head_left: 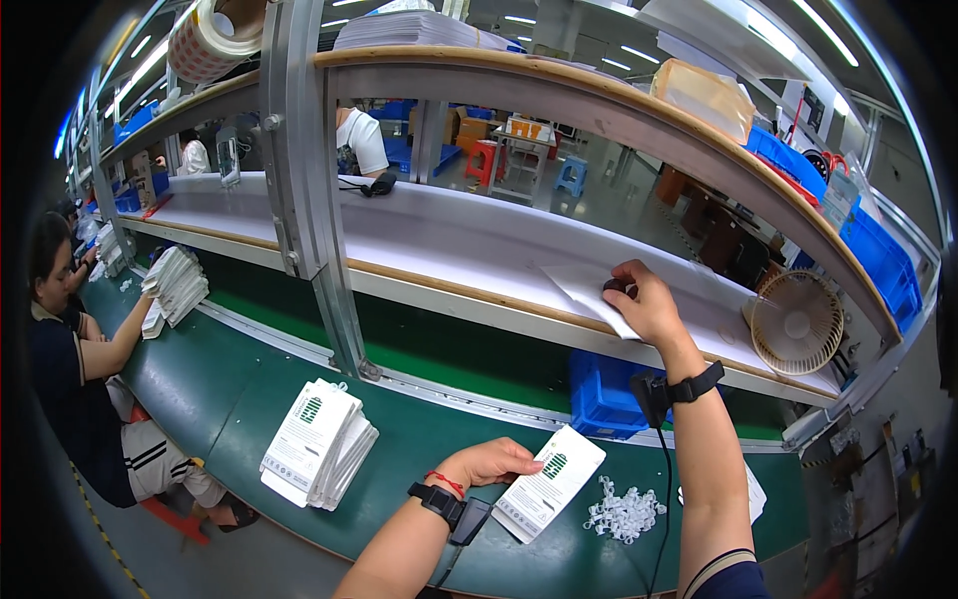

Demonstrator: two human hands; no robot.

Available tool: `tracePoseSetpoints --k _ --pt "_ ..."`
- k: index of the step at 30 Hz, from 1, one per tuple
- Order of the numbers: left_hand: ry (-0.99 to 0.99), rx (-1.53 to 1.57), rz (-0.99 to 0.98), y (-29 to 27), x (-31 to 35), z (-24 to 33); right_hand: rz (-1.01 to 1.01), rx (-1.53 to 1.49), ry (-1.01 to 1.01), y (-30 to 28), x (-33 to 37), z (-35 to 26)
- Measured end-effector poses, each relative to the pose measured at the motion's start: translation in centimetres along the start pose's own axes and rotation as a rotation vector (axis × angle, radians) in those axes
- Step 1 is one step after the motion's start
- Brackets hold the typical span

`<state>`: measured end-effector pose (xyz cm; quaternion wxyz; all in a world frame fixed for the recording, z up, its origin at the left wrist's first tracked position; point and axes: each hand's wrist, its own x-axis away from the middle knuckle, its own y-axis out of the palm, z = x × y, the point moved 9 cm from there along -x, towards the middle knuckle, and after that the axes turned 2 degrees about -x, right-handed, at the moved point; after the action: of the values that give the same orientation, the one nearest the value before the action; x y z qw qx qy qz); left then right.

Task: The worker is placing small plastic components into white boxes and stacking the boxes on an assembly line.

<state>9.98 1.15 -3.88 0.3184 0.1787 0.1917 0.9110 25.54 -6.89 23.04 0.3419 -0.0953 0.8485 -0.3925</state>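
Note:
My left hand [494,463] is closed on the near-left edge of a flat white package [551,483] with green print, thumb on top, over the green table. Up at the white shelf, my right hand [649,304] pinches a small dark round object [616,288]; its kind is unclear. Just under those fingers lies a white sheet [589,297] on the shelf. A loose pile of small clear plastic pieces [626,511] sits right of the held package. To the left stands a leaning stack of similar white packages [317,444].
A blue bin [604,394] stands under the shelf edge [479,299]. Beyond my right hand is a beige fan [796,321]. A metal post [309,200] rises left of centre. At far left, a co-worker [70,369] reaches to another package stack [175,285]. Cables hang from both my wrists.

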Motion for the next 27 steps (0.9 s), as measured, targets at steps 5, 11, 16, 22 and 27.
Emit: tracePoseSetpoints --k 5,11,16,22,27 --pt "-0.005 -0.007 -0.009 0.1 -0.1 0.0 0.077 0.206 -0.203 0.3 1.2 -2.6" --pt "-0.009 -0.035 -0.013 0.0 -0.5 -0.1 0.189 0.449 0.044 -1.3 0.2 0.8" --pt "-0.002 0.004 0.004 -0.3 -0.2 0.1 0.258 0.43 0.124 -1.3 0.1 0.9" --pt "0.141 0.017 -0.011 -0.2 1.0 0.7 0.17 0.44 0.159 0.9 -0.3 2.3" --pt "0.127 0.054 0.009 1.9 -0.5 1.4 0.295 0.277 -0.004 -2.4 0.2 7.7"
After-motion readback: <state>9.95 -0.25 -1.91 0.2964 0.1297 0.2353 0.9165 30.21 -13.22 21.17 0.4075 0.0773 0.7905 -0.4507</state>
